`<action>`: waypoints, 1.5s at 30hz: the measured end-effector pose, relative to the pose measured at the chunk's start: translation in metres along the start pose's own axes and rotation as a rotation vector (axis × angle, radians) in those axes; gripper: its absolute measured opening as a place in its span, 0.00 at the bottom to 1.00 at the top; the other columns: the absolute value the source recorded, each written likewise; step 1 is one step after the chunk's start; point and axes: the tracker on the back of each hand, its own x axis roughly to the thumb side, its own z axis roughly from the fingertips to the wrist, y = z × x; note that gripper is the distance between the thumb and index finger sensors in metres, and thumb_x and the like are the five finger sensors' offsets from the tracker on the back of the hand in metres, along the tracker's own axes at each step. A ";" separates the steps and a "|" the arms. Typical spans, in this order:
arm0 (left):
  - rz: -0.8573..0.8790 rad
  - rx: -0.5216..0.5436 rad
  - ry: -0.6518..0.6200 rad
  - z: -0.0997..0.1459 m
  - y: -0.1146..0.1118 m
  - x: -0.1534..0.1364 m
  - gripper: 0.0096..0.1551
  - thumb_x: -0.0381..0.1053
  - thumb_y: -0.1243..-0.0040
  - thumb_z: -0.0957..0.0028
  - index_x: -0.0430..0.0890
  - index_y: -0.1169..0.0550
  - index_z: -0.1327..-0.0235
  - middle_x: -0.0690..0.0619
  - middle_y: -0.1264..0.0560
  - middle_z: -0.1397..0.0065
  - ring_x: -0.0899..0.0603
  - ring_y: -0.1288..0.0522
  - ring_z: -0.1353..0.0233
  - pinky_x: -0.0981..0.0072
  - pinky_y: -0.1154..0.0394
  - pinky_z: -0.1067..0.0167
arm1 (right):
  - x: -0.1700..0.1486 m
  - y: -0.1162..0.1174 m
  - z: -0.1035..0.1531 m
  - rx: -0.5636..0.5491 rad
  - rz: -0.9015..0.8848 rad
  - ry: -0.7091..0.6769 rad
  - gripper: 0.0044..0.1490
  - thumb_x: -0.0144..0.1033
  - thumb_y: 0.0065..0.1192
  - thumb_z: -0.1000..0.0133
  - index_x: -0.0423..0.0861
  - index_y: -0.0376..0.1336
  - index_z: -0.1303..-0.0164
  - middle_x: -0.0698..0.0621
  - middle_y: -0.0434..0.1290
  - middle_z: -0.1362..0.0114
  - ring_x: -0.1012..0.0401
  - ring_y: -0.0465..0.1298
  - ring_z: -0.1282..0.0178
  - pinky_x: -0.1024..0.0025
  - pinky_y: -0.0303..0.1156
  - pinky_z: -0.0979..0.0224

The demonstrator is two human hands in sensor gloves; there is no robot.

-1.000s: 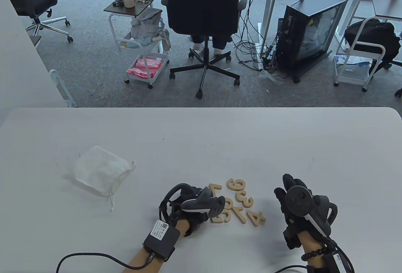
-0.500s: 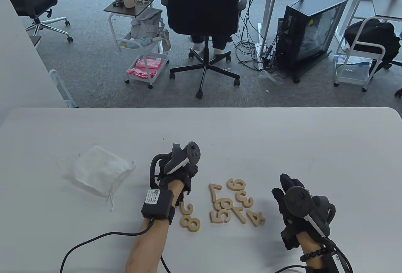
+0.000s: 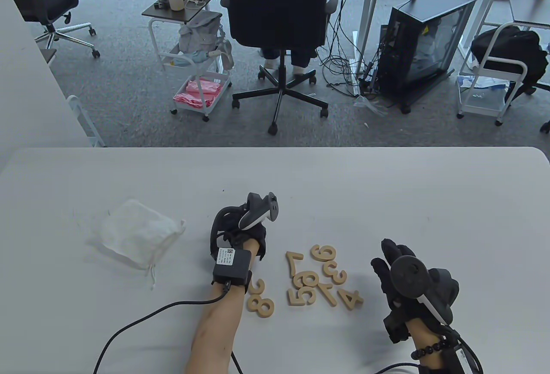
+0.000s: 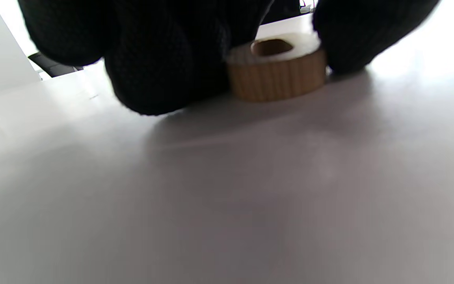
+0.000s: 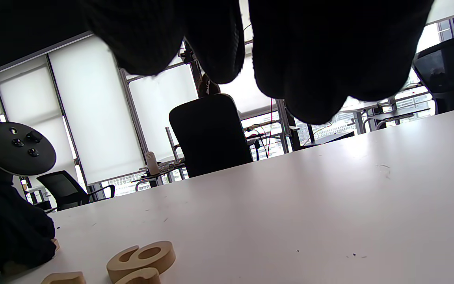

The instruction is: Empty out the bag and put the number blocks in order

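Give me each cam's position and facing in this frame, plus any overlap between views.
Table view: high, looking down over the table; shows left hand and right hand.
Left wrist view: low near the tabletop; gloved fingers grip a wooden block.
Right wrist view: low, facing across the table toward the windows; fingers hang above.
Shared: the 6 block shows in table and right wrist views.

The left hand (image 3: pixel 240 236) reaches forward over the table, its forearm bare and angled up from the bottom edge, tracker standing on its back. In the left wrist view its gloved fingers (image 4: pixel 164 59) curl down to the surface, with another finger apart to the right. The right hand (image 3: pixel 404 283) rests lower on the right, fingers (image 3: pixel 389 251) spread and pointing forward, gripping nothing, a bead bracelet at the wrist.
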 end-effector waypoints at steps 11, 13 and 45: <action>0.177 -0.003 -0.050 0.019 0.010 -0.030 0.48 0.66 0.47 0.45 0.34 0.34 0.22 0.35 0.24 0.32 0.33 0.17 0.40 0.31 0.28 0.37 | 0.005 0.001 0.002 0.013 0.001 -0.033 0.37 0.44 0.65 0.44 0.38 0.66 0.28 0.32 0.73 0.30 0.39 0.82 0.41 0.44 0.80 0.39; 0.192 0.047 -0.064 0.032 0.016 -0.041 0.48 0.65 0.48 0.44 0.34 0.35 0.22 0.34 0.26 0.30 0.31 0.19 0.37 0.29 0.29 0.36 | 0.008 0.001 0.003 0.018 -0.007 -0.046 0.37 0.44 0.65 0.44 0.38 0.66 0.28 0.33 0.74 0.31 0.40 0.82 0.42 0.45 0.80 0.40; 0.178 0.521 -0.245 0.185 -0.018 -0.136 0.48 0.64 0.50 0.42 0.33 0.40 0.20 0.28 0.38 0.21 0.20 0.33 0.25 0.20 0.38 0.34 | 0.124 0.117 0.010 0.394 0.586 -0.243 0.36 0.37 0.74 0.47 0.40 0.67 0.29 0.40 0.78 0.36 0.50 0.84 0.53 0.58 0.83 0.50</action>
